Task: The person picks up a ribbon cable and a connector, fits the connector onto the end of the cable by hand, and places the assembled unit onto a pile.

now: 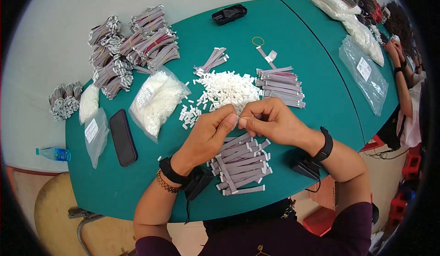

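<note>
Fingertips of my left hand (210,132) and my right hand (277,122) meet in a pinch over the table's middle. What they pinch is too small and covered to make out. Just beyond them spreads a heap of small white plastic connector pieces (227,87). Below my hands lies a loose pile of flat grey ribbon cables (245,166) with white ends. A neater stack of ribbon cables (280,87) rests beyond my right hand, and a few crossed ribbon cables (211,61) lie past the heap.
On the green table (302,36) at left are bundled ribbon cables (151,45), a bag of white pieces (158,98) and a dark phone (123,138). A black case (229,14) sits at the far edge. At right are a clear bag (366,79) and another person's arm (403,86).
</note>
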`<state>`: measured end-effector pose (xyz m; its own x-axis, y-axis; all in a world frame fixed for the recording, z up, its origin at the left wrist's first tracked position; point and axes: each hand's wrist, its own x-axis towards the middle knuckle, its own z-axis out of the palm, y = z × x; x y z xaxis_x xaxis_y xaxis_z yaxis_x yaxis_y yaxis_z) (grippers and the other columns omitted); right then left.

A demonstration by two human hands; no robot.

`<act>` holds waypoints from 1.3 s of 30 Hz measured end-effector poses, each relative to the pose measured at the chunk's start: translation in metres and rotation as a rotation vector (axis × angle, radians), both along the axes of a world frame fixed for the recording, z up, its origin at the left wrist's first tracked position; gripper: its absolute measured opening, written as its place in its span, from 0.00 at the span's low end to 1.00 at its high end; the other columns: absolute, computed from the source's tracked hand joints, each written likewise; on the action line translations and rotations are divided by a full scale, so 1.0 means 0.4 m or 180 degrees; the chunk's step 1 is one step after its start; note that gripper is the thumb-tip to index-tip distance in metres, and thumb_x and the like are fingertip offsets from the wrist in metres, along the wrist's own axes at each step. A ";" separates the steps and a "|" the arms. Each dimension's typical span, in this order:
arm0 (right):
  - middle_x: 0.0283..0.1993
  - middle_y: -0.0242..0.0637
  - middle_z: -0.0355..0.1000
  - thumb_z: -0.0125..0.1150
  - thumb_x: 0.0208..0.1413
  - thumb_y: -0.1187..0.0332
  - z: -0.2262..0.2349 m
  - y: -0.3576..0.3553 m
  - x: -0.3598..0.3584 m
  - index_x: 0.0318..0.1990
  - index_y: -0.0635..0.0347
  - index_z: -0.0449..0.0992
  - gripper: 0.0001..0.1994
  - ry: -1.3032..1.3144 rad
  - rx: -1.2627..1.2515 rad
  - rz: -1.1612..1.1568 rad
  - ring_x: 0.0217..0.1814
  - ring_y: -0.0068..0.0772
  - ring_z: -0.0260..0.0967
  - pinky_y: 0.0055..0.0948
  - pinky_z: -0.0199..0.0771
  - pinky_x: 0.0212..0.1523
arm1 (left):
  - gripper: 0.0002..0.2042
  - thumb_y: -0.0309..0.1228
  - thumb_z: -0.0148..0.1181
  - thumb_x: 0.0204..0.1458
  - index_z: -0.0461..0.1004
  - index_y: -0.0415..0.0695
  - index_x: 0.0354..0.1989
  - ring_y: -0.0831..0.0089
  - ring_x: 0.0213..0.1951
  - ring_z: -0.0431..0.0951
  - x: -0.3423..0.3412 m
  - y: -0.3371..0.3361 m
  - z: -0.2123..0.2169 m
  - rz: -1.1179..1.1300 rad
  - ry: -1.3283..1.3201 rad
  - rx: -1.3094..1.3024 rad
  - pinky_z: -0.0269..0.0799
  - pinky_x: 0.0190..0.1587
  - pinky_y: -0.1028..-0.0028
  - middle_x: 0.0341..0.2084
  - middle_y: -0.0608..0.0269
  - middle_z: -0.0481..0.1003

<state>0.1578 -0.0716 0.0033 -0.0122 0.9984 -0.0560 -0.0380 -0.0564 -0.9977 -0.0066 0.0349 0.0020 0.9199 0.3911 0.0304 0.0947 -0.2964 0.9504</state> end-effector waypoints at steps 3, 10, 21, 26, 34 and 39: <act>0.19 0.26 0.65 0.55 0.56 0.68 0.005 -0.006 -0.005 0.27 0.63 0.72 0.09 -0.0048 0.0008 -0.0057 0.20 0.10 0.57 0.15 0.54 0.19 | 0.14 0.35 0.41 0.60 0.61 0.40 0.24 0.82 0.24 0.54 0.000 -0.008 0.003 0.0044 -0.0034 0.0031 0.52 0.26 0.80 0.18 0.71 0.56; 0.19 0.25 0.66 0.55 0.57 0.68 0.007 -0.011 -0.014 0.26 0.62 0.72 0.09 -0.0102 0.0067 -0.0148 0.20 0.10 0.56 0.15 0.54 0.19 | 0.15 0.35 0.42 0.60 0.61 0.38 0.24 0.78 0.21 0.53 0.008 -0.018 -0.002 0.0134 -0.0267 0.0102 0.53 0.23 0.76 0.15 0.63 0.55; 0.18 0.24 0.65 0.54 0.57 0.66 -0.001 -0.005 -0.015 0.29 0.62 0.72 0.09 -0.0153 0.0209 -0.0216 0.19 0.09 0.56 0.15 0.53 0.19 | 0.16 0.38 0.41 0.61 0.60 0.42 0.23 0.84 0.22 0.54 0.011 -0.013 -0.017 0.0095 -0.0260 -0.0533 0.52 0.24 0.81 0.17 0.72 0.56; 0.18 0.24 0.65 0.53 0.58 0.64 0.015 0.001 -0.009 0.29 0.62 0.72 0.11 0.0014 0.0010 -0.0151 0.19 0.10 0.56 0.15 0.53 0.19 | 0.17 0.41 0.42 0.61 0.60 0.43 0.23 0.84 0.21 0.55 0.011 0.005 -0.016 -0.0043 -0.0334 -0.1125 0.52 0.24 0.82 0.18 0.72 0.57; 0.17 0.25 0.64 0.54 0.57 0.65 0.017 -0.003 0.006 0.26 0.63 0.73 0.12 -0.0025 -0.0195 0.0002 0.18 0.11 0.56 0.15 0.54 0.18 | 0.17 0.40 0.41 0.61 0.61 0.42 0.23 0.84 0.22 0.55 0.013 -0.008 -0.007 0.0046 -0.0309 -0.0779 0.52 0.24 0.82 0.18 0.73 0.58; 0.17 0.26 0.63 0.54 0.57 0.66 0.016 0.000 -0.002 0.26 0.64 0.73 0.12 0.0067 -0.0012 0.0071 0.19 0.12 0.56 0.16 0.53 0.19 | 0.16 0.38 0.43 0.60 0.62 0.42 0.23 0.85 0.22 0.54 0.002 -0.002 0.007 -0.0012 -0.0162 -0.0389 0.51 0.25 0.82 0.18 0.73 0.58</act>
